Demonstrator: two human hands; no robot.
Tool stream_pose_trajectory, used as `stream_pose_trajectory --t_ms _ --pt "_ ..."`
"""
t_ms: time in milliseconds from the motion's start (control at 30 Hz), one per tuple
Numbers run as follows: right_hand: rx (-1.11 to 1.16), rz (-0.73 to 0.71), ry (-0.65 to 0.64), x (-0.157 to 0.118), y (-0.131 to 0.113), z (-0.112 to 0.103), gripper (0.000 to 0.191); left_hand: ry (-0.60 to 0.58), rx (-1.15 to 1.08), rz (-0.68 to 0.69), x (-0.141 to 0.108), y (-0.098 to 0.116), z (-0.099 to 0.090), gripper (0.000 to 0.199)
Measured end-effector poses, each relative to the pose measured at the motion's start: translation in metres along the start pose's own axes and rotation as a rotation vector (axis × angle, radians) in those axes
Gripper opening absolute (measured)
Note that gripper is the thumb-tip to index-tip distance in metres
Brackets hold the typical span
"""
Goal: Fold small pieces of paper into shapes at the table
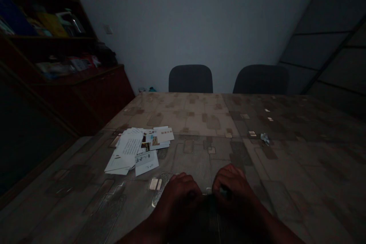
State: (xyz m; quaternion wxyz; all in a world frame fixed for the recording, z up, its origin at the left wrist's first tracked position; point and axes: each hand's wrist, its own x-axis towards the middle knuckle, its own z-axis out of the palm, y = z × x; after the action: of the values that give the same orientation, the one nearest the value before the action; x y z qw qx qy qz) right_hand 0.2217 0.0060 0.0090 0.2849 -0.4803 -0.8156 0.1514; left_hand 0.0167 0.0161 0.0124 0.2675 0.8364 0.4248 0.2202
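At the near edge of the table, my left hand [183, 192] is closed, its fingers curled in with the knuckles up. Close to its right, my right hand [231, 183] is closed in much the same way. A dark thing [208, 213] spans the gap between both hands and runs down towards my body; its kind is lost in the shadow. A loose pile of printed cards and papers [131, 143] lies on the table ahead and left of my left hand, touched by neither hand.
A patterned cloth covers the table [197, 118]. A crumpled scrap [264, 138] lies on the right. Two dark chairs [190, 79] stand at the far side before a pale wall. On the left is a shelf cabinet [100, 91] with assorted items. The room is dim.
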Motion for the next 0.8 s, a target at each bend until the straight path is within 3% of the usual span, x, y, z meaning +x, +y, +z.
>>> stream_pose_trajectory --t_ms 167,233,300,433,600,800 --pt "-0.080 0.101 0.019 -0.001 0.010 0.000 0.016 -0.045 0.173 -0.106 -0.005 0.000 0.000 0.010" --pt "-0.089 0.127 0.041 -0.001 0.006 0.001 0.016 -0.031 0.234 -0.115 -0.006 0.003 -0.001 0.018" --pt "-0.091 0.138 0.061 -0.003 0.000 0.005 0.016 -0.024 0.301 -0.083 -0.007 0.004 -0.001 0.027" --pt "-0.079 0.196 0.092 -0.008 -0.011 0.015 0.014 -0.046 0.440 0.014 -0.011 -0.004 0.007 0.009" --pt "-0.096 0.237 0.115 -0.008 -0.013 0.028 0.012 0.047 0.384 0.013 -0.023 -0.023 0.016 0.020" --pt "-0.080 0.178 0.132 -0.004 -0.010 0.038 0.014 0.074 0.342 0.074 -0.023 -0.016 0.008 0.021"
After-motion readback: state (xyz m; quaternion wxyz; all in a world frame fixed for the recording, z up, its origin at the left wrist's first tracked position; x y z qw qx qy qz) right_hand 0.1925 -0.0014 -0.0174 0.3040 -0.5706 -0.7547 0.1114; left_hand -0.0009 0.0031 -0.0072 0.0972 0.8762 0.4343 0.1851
